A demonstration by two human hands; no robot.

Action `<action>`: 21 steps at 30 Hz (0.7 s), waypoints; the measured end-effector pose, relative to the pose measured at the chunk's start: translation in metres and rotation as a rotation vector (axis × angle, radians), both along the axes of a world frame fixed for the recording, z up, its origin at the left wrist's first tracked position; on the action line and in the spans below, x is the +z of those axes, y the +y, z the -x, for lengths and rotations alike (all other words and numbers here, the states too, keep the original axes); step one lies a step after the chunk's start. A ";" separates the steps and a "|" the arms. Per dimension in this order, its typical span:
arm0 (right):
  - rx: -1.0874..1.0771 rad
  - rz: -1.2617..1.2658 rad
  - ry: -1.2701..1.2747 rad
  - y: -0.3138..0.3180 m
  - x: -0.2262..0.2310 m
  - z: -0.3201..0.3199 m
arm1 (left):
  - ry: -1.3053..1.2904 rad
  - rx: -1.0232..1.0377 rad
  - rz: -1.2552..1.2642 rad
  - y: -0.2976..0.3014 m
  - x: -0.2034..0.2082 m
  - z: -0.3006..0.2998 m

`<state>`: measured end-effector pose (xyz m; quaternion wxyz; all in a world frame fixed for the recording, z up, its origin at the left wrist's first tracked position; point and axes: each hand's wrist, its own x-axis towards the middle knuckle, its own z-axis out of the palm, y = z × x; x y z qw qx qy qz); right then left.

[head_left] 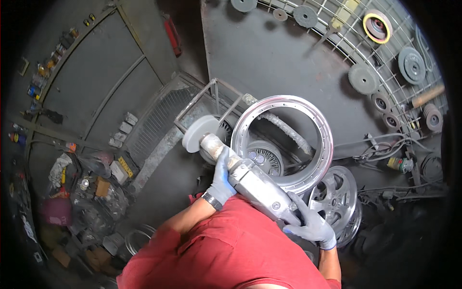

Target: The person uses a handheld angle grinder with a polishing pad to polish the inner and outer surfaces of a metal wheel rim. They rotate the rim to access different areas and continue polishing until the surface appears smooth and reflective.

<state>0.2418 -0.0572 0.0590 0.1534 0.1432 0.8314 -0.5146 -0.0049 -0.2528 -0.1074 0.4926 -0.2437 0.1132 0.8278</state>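
Across my front lies a large grey power polisher [262, 189], dusty white, with a pale round buffing wheel [196, 134] at its far left end. My left hand [223, 179], in a grey-blue work glove, wraps round the tool's neck behind the wheel. At the rear end my gloved right hand [310, 225] closes round the handle, its fingers partly hidden by the tool. Just beyond the tool stands a shiny metal wheel rim ring [323, 144], tilted on a metal frame [195, 103]. The buffing wheel is apart from the ring, to its left.
A multi-spoke alloy wheel [335, 195] leans right of the ring. Behind the ring sits a round wheel centre [269, 156]. Grinding discs [364, 78] hang on a wire rack [332, 41] at upper right. Cables [385, 149] run along the right. Boxes and clutter [103, 185] fill the left.
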 end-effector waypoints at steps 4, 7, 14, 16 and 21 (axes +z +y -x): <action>0.041 0.228 0.012 -0.003 -0.020 -0.006 | 0.268 0.208 -0.058 -0.027 -0.006 0.041; 0.070 0.065 -0.006 -0.036 -0.049 0.004 | 0.457 0.185 -0.167 -0.042 0.021 0.077; -0.224 -0.110 -0.084 -0.119 -0.077 0.086 | 0.643 0.026 -0.157 -0.056 0.013 0.181; -0.364 -0.157 -0.049 -0.147 -0.082 0.111 | 0.647 -0.046 -0.093 -0.057 0.020 0.213; -0.420 -0.060 -0.055 -0.203 -0.100 0.190 | 0.651 -0.256 0.047 -0.048 0.018 0.306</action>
